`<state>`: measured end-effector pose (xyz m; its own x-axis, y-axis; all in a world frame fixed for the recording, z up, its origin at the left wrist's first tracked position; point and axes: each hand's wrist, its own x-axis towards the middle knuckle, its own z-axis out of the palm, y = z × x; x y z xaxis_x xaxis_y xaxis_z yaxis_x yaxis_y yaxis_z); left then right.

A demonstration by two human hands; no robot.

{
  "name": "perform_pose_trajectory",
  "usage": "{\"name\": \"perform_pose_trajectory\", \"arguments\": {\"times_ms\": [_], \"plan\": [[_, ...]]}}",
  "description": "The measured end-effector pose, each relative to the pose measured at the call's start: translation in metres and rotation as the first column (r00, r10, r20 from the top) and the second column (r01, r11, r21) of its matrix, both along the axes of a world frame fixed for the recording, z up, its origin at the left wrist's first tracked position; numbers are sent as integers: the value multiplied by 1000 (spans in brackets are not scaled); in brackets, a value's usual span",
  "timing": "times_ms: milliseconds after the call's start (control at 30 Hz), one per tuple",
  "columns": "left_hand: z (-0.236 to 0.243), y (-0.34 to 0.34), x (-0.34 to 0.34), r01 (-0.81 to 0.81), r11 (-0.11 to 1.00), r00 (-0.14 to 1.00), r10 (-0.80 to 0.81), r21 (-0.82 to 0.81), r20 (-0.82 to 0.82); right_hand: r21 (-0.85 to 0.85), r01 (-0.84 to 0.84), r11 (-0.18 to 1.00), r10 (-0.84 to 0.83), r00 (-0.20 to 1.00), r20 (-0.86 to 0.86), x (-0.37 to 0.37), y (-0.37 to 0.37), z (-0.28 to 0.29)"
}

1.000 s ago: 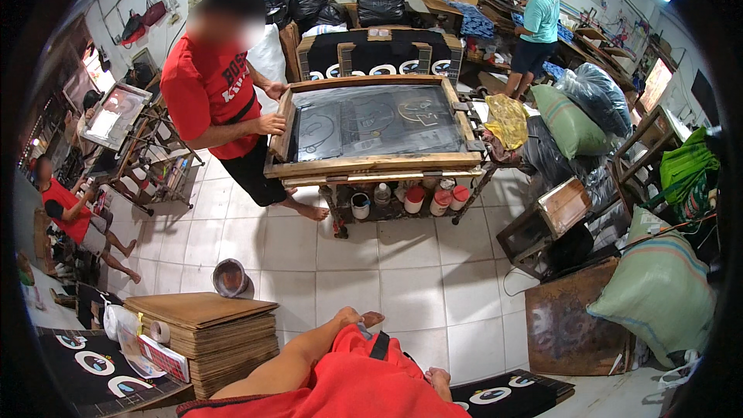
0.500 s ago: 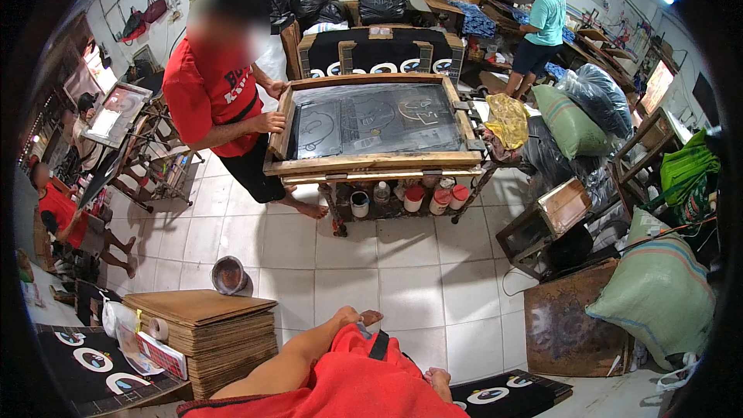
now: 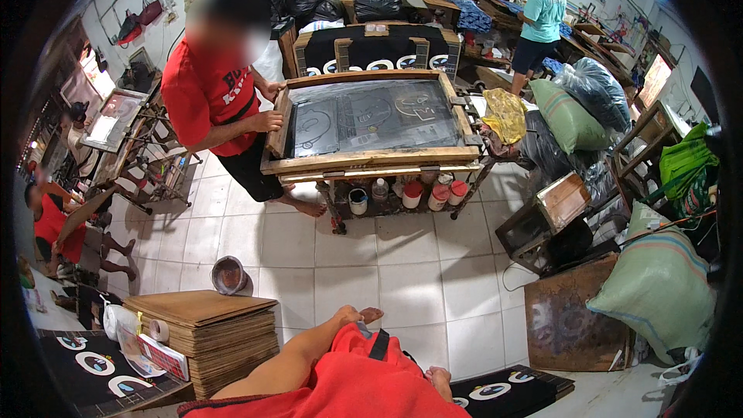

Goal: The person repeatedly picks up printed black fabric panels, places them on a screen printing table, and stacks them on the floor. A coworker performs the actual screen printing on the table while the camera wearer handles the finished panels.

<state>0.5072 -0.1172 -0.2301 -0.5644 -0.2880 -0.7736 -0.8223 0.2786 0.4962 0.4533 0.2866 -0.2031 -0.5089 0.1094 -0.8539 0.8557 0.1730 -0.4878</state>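
The wearer's left hand (image 3: 350, 315) lies at the end of a bare forearm that reaches forward from the lower edge, by the far end of a red cloth garment with a black stripe (image 3: 368, 379). Its fingers are too small to make out, so whether they are open or closed cannot be told. The right hand (image 3: 438, 378) shows only in part at the garment's right edge; it looks bent, but its grip cannot be read either. Nothing is visible in either hand.

Nearest the right hand is a low stack of flat black panels printed with white rounded shapes (image 3: 511, 395). It lies to the right of that hand and a little nearer the body, its visible long axis running left to right and rising slightly toward the right. The right hand is clearly the nearer one; the left is farther forward and to the left, well apart from the stack.

On the left side, beside the left forearm, stands a tall pile of thin brown boards (image 3: 224, 340), with a round brown tape roll (image 3: 159, 330) at its left edge. Ahead, across the white tiled floor (image 3: 348, 248), a co-worker in a red shirt (image 3: 205, 97) has both hands on the left side of a wooden-framed dark screen (image 3: 371, 120) on a wheeled table (image 3: 335, 213).
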Motion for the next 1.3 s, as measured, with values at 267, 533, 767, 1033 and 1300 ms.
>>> {"name": "perform_pose_trajectory", "arguments": {"times_ms": [267, 533, 767, 1033, 1300], "plan": [[5, 6, -1, 126, 989, 992, -124, -77, 34, -15, -58, 998, 58, 998, -21, 4, 7, -8], [0, 10, 3, 161, 983, 987, -160, -87, 13, -151, -91, 984, 87, 996, -28, 4, 22, -22], [-30, 10, 11, 295, 948, 954, -298, -117, -7, -226, -31, 974, 17, 998, -63, 9, 28, -27], [-107, 7, 24, 336, 927, 909, -365, -163, -202, -45, -86, 995, 86, 996, -5, 4, 16, 4], [-53, 13, 23, 160, 981, 982, -170, -111, -88, -9, -53, 999, 52, 998, -30, 10, 21, -9]]}}
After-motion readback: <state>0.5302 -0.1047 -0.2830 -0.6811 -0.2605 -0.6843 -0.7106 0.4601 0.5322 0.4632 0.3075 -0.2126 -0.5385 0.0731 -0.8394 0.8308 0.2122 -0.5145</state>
